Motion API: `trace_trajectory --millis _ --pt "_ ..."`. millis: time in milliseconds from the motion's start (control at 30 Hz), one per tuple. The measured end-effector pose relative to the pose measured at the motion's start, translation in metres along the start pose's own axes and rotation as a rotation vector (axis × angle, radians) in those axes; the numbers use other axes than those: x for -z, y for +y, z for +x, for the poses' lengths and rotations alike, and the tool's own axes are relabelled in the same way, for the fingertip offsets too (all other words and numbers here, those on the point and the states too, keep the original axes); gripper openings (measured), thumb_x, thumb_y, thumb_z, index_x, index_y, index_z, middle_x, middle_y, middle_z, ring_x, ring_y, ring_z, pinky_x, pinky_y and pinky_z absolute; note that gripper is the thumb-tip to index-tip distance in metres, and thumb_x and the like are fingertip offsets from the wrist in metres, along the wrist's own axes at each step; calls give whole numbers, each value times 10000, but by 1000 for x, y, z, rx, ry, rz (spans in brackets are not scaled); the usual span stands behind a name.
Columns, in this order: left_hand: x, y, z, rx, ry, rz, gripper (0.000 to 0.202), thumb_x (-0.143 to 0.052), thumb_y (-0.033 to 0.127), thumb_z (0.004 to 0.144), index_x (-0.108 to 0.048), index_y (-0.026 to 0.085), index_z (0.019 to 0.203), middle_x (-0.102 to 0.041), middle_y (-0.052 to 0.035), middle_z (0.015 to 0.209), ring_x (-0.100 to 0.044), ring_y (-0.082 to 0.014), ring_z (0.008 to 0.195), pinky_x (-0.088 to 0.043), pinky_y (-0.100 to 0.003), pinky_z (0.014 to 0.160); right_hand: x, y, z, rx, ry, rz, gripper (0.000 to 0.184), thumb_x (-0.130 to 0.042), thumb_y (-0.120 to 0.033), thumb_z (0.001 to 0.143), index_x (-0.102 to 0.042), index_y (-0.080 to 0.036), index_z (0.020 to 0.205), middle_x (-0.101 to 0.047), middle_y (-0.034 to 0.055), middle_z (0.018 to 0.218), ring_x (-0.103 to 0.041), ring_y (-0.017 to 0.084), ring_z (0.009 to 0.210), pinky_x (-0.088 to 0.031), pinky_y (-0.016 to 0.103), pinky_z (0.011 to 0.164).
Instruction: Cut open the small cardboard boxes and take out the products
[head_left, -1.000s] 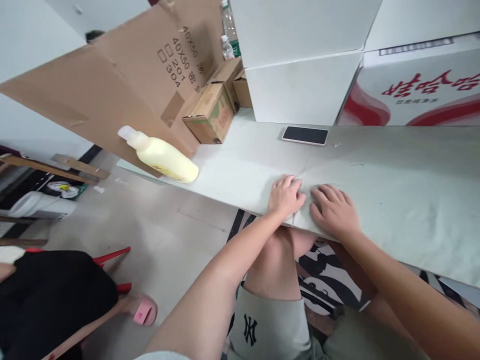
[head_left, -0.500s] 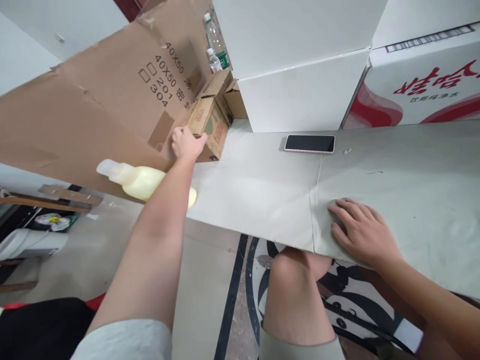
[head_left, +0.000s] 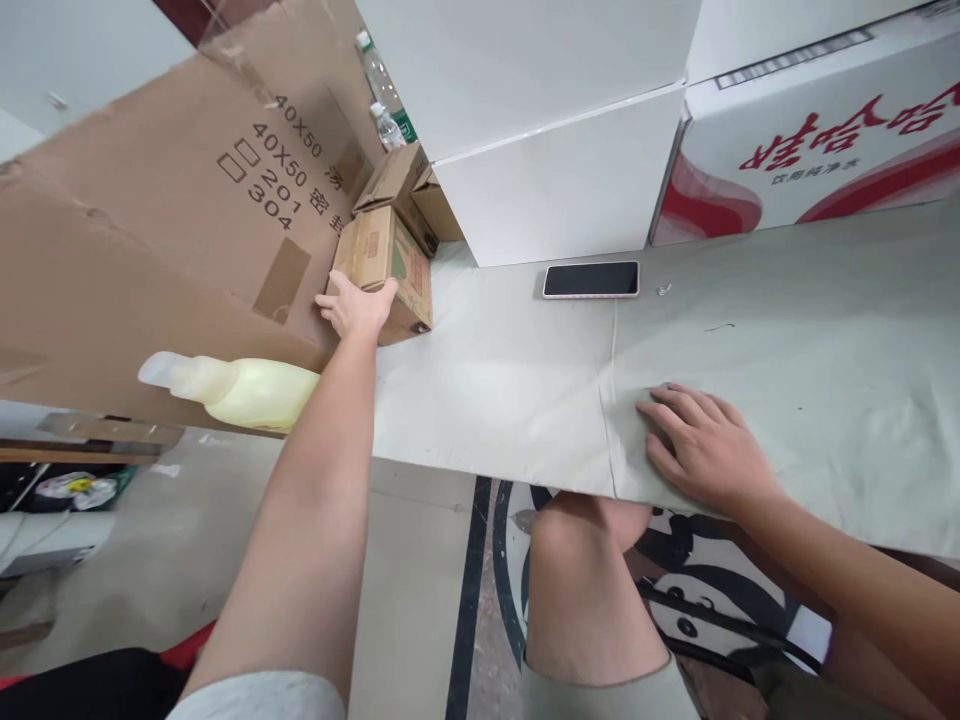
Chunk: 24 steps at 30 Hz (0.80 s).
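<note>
Head view: we look down on a pale cloth-covered worktop [head_left: 487,390] with both hands over it. Our left hand [head_left: 352,303] is at the near end of a small brown carton [head_left: 382,260], fingers spread toward its left side and thumb toward its right. We cannot tell whether this hand is gripping the carton or only touching it. Our right hand [head_left: 709,450] lies palm down near the front edge, fingers loosely extended, holding nothing.

The small carton sits on the worktop at the left, beside a large cardboard panel [head_left: 187,200] printed "40X50", "201" and "304". Directly behind it we find a second carton [head_left: 394,180], with clear bottles [head_left: 386,90] farther back. To the left of our forearm, a pale yellow bottle [head_left: 255,392] is positioned in front of the panel; our arm hides its lower end. White boxes [head_left: 547,200] border the rear of the worktop, next to a red-printed box [head_left: 810,160]. A phone [head_left: 591,280] lies flat before them, dark screen upward.
</note>
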<state>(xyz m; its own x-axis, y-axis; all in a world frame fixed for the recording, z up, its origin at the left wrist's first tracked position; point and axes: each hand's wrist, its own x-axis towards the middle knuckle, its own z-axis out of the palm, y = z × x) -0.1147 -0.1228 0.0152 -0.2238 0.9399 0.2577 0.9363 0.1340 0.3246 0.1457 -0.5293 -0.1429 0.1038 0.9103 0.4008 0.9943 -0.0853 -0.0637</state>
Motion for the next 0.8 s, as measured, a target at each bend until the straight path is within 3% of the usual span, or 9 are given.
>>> trace_trajectory --millis 167,333,467,567,667,800 --pt "9 -8 -61 -27 7 26 930 -764 542 780 -358 153 1521 -390 -286 1531 -467 -510 1461 -387 -611 1220 -2 1 1 -61 -54 79 363 -442 -333 1028 -687 -189 1253 -688 109 1358 -589 288 1333 -442 445 1078" --pt "40 -36 -128 -95 -73 -38 776 -786 463 777 -404 178 1390 -439 -246 1491 -583 -426 1385 -459 -526 1193 4 1 2 -138 -122 228 366 -445 -297 994 -693 -180 1237 -664 138 1393 -542 307 1364 -398 475 1135" --pt "66 -43 -182 -356 -171 -46 680 -780 406 748 -423 204 1289 -455 -223 1481 -516 -389 1452 -441 -518 1224 8 0 8 -176 -111 330 350 -453 -290 973 -693 -183 1205 -665 143 1367 -559 315 1297 -411 476 1119" --pt "74 -33 -212 -561 -303 -43 706 -790 364 689 -410 220 1267 -464 -207 1473 -460 -380 1497 -401 -538 1260 11 8 8 -324 -50 358 400 -427 -274 984 -653 -151 1290 -630 183 1384 -568 323 1250 -431 487 1107" --pt "69 -13 -230 -707 -409 -57 792 -795 342 654 -374 222 1314 -399 -216 1551 -431 -382 1525 -384 -545 1272 22 37 -8 -484 12 348 416 -399 -253 992 -623 -133 1322 -600 209 1363 -557 329 1263 -446 486 1106" --pt "50 24 -253 -928 -457 -122 902 -831 314 609 -345 215 1363 -295 -249 1640 -296 -388 1617 -352 -518 1297 55 112 -65 -623 167 278 384 -464 -309 975 -618 -173 1299 -576 188 1344 -604 295 1189 -461 453 1067"
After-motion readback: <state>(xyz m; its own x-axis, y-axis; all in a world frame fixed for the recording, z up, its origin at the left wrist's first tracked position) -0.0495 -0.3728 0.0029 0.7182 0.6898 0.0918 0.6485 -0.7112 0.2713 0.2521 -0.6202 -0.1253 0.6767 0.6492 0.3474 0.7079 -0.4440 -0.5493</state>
